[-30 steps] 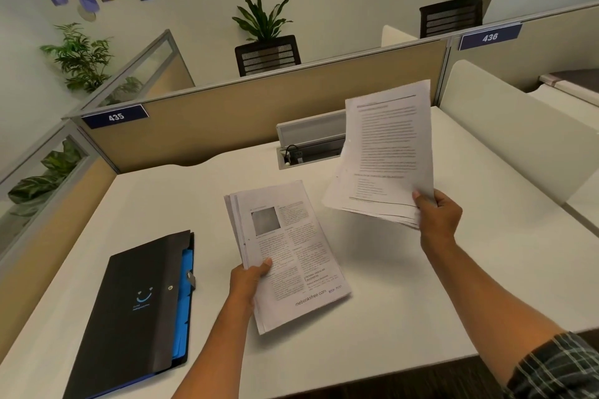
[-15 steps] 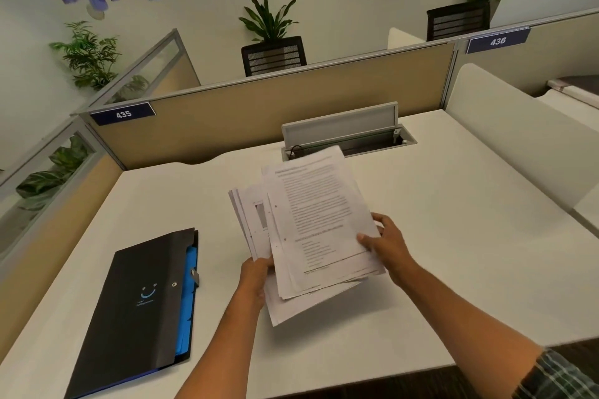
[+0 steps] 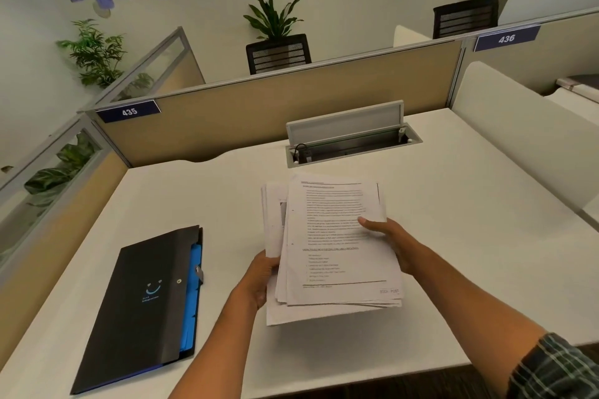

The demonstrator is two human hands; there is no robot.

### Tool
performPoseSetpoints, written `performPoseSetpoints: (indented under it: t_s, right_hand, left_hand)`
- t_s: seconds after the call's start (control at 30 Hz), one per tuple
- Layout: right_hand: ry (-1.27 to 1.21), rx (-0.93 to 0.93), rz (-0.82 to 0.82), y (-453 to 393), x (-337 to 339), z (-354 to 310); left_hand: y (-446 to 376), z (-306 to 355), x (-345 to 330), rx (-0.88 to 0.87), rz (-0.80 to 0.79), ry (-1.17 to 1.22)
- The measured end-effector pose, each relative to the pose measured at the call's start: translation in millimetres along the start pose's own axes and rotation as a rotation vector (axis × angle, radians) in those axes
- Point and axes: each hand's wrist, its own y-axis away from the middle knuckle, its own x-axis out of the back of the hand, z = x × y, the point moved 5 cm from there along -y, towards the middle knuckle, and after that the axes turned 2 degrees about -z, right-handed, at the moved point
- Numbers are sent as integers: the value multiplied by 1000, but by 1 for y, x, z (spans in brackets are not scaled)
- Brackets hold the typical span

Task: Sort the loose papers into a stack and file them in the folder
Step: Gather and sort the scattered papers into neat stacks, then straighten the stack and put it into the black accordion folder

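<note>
**Papers in both hands over the desk**

You are working at a white desk [image 3: 453,236] walled by tan partitions [image 3: 291,104], with plants and blue and yellow wall shapes showing behind. Blue tags are reading 435 [image 3: 129,111] and 436 [image 3: 506,38]. Your left hand [image 3: 259,278] is gripping the papers' [image 3: 330,246] left edge and your right hand [image 3: 389,240] is gripping their right, thumb lying on top. The black folder [image 3: 146,304] is lying closed to the left, a blue smile printed on it.

The papers [image 3: 337,246] are thin matt white sheets with black print (edges slightly ragged). The folder [image 3: 142,304] near the tabletop's left edge looks like smooth, faintly glossy black plastic with blue inner pockets. The tabletop [image 3: 470,236] is smooth matt white.
</note>
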Motion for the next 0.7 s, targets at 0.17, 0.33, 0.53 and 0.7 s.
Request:
performPoseSetpoints:
  t_s: [0.17, 0.33, 0.53, 0.7]
  right_hand:
    - [109, 51, 29, -7, -16, 1]
    - [201, 196, 209, -7, -16, -8]
    - [273, 378, 203, 4, -30, -26]
    - [299, 521, 110, 17, -44, -42]
  left_hand:
    - [2, 1, -8, 29, 27, -133]
    - [1, 10, -10, -21, -22, 71]
    - [0, 37, -9, -204, -90, -92]
    - [5, 62, -18, -439, -14, -181]
